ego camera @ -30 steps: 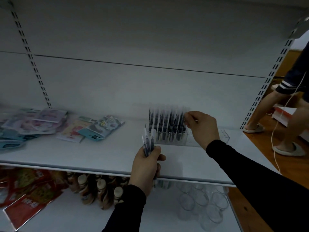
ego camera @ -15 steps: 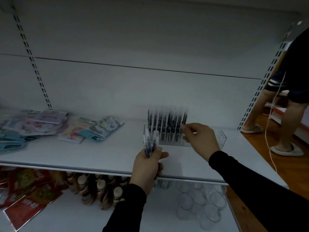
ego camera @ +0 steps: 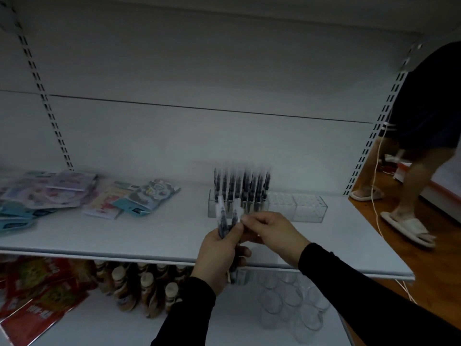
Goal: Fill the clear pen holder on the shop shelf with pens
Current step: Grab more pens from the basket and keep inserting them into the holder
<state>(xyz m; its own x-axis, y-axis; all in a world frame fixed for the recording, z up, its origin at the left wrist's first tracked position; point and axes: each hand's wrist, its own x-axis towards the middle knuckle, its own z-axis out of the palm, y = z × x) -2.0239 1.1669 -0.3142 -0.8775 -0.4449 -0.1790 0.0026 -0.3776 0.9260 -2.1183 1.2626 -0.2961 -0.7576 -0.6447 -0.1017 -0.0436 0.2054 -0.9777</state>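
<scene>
A clear pen holder (ego camera: 296, 208) stands on the white shelf (ego camera: 149, 236), right of centre. Several dark pens (ego camera: 240, 187) stand upright in its left half; its right half shows bare holes. In front of the holder, my left hand (ego camera: 219, 255) grips a small bundle of pens (ego camera: 225, 218) with clear caps pointing up. My right hand (ego camera: 272, 231) is beside it and pinches the cap of one pen in the bundle.
Flat packaged items (ego camera: 139, 196) lie on the shelf's left part. On the lower shelf are red packets (ego camera: 37, 290), brown bottles (ego camera: 144, 285) and clear cups (ego camera: 291, 305). A person (ego camera: 421, 146) in slippers stands on the wooden floor at the right.
My right hand has drawn back from the holder's pens toward me and now pinches a pen in the bundle that my left hand keeps holding. The person at the right stepped closer.
</scene>
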